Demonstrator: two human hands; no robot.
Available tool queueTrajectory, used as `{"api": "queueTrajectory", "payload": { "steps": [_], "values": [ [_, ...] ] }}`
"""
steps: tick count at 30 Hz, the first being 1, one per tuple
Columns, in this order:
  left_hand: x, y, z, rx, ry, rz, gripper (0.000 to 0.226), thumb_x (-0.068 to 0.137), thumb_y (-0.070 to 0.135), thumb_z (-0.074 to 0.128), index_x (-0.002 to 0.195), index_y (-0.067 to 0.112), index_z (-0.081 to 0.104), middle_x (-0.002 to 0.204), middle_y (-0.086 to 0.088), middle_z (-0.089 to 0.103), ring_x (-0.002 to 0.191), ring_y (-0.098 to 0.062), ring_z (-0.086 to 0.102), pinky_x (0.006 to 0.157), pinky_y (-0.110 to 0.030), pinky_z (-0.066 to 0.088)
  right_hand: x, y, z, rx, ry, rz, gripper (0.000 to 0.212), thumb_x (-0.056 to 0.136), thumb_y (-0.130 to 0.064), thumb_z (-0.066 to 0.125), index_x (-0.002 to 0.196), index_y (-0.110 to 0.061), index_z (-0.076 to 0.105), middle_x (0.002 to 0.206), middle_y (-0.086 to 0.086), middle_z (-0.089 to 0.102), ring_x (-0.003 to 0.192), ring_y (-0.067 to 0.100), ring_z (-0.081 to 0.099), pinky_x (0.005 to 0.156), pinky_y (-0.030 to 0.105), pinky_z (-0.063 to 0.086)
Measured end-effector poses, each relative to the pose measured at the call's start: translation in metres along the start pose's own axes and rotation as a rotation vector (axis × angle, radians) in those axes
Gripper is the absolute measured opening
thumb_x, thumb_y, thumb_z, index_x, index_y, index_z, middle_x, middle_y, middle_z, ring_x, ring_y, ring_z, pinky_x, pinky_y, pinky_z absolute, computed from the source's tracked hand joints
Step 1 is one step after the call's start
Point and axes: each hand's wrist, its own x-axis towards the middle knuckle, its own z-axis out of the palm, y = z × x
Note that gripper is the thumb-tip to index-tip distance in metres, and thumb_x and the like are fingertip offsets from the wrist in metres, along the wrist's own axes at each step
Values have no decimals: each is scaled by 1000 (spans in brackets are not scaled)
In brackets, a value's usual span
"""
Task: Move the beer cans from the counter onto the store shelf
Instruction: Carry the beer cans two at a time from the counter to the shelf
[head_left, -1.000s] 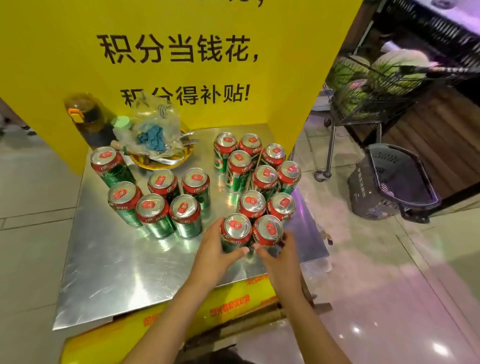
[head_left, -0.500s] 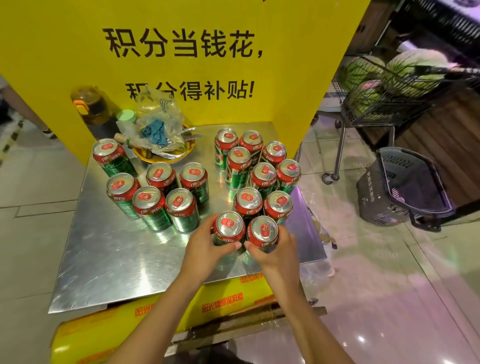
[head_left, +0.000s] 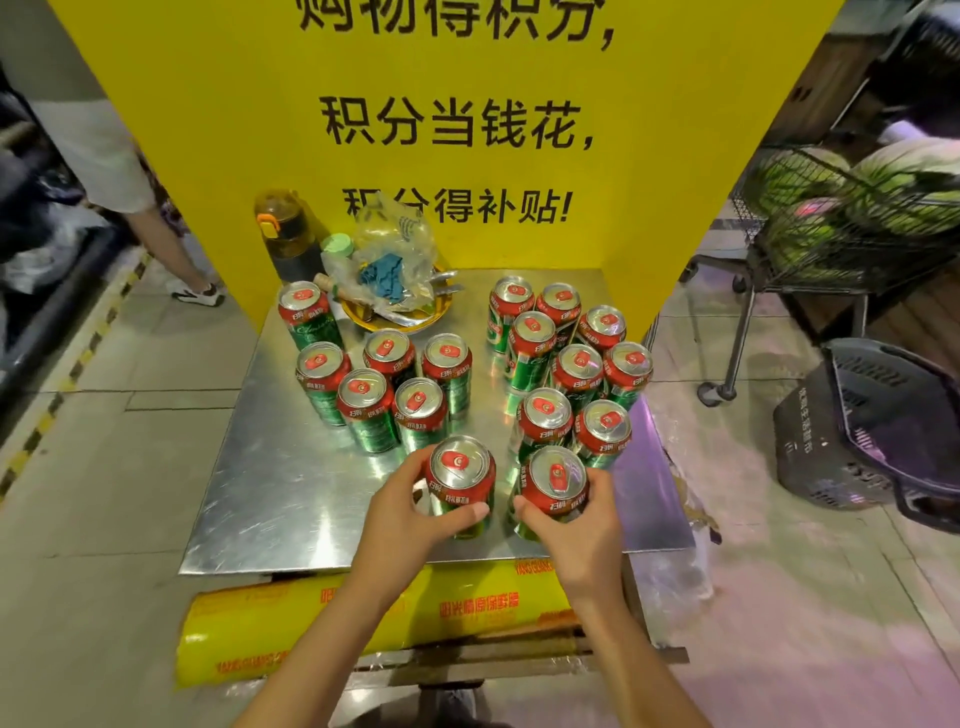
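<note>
Several green beer cans with red tops stand on a shiny metal counter (head_left: 291, 499) in two clusters, one left (head_left: 382, 384) and one right (head_left: 566, 353). My left hand (head_left: 402, 512) is wrapped around one can (head_left: 460, 475) near the counter's front edge. Beside it, my right hand (head_left: 576, 530) grips a second can (head_left: 553, 486). Both held cans look slightly raised and apart from each other. No store shelf is in view.
A yellow sign panel (head_left: 452, 130) backs the counter. A dark bottle (head_left: 285, 234) and a gold plate with a plastic bag (head_left: 395, 280) sit at the back. A cart of melons (head_left: 852, 208) and a dark basket (head_left: 878, 431) stand right. A person's leg (head_left: 171, 249) is left.
Both hands have closed on the two front cans and drawn them toward me and apart, away from the right cluster. The view has tilted up.
</note>
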Motion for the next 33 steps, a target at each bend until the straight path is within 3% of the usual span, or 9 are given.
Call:
{"api": "queueTrajectory", "payload": {
  "steps": [2,6,9,12,16,20,25,30,33],
  "values": [
    [-9,1,-11,-40,35,6,58,62,22,85,107,41,54,102,29,63,99,15,53,87,-9,42,-5,-15,4,31,-42,-5,49,67,-13,85,95,-32,49,94,-16,61,85,-14,59,68,6,48],
    [-28,4,-42,-134,141,29,59,59,26,85,109,36,55,107,21,62,99,13,56,77,-2,44,-16,-43,24,92,-131,-21,54,66,-18,85,105,-34,51,102,-15,61,94,-3,58,87,21,48],
    [-46,4,-76,-205,253,51,72,48,46,87,111,30,59,103,16,68,98,3,61,75,-7,47,-29,-64,47,110,-213,-68,58,67,-19,84,114,-29,52,105,-14,62,97,-4,59,81,14,47],
    [-69,5,-119,-310,396,67,67,43,46,76,105,30,60,95,19,70,91,4,63,69,-8,48,-47,-87,79,128,-303,-110,53,68,-15,83,110,-30,53,103,-15,61,90,-12,59,72,8,48],
    [-109,-5,-186,-355,573,60,67,44,50,75,107,31,59,101,12,68,93,3,63,71,-11,51,-80,-114,139,152,-431,-152,58,67,-15,83,114,-32,53,109,-13,61,98,-5,57,78,12,45],
    [-158,-20,-258,-348,745,25,64,43,54,74,103,40,58,98,21,68,94,4,62,76,-16,49,-125,-150,206,129,-634,-200,48,68,-16,82,97,-38,52,99,-20,58,95,-4,55,75,13,41],
    [-229,-38,-346,-305,967,18,62,42,56,70,101,42,55,93,35,64,87,16,58,69,-12,43,-197,-184,298,147,-877,-274,54,55,-34,79,104,-31,57,101,-10,66,96,6,62,72,17,48],
    [-299,-66,-426,-266,1187,-37,54,54,47,82,98,47,51,100,24,59,92,7,54,73,-19,40,-275,-203,385,122,-1054,-309,67,50,-44,77,112,-30,56,106,-11,65,100,5,59,79,22,47],
    [-334,-85,-466,-239,1284,-53,57,49,54,83,98,48,53,101,27,59,92,12,54,74,-16,40,-318,-206,434,132,-1149,-320,52,56,-35,79,103,-35,57,101,-13,66,94,2,61,74,18,47]
  ]
}}
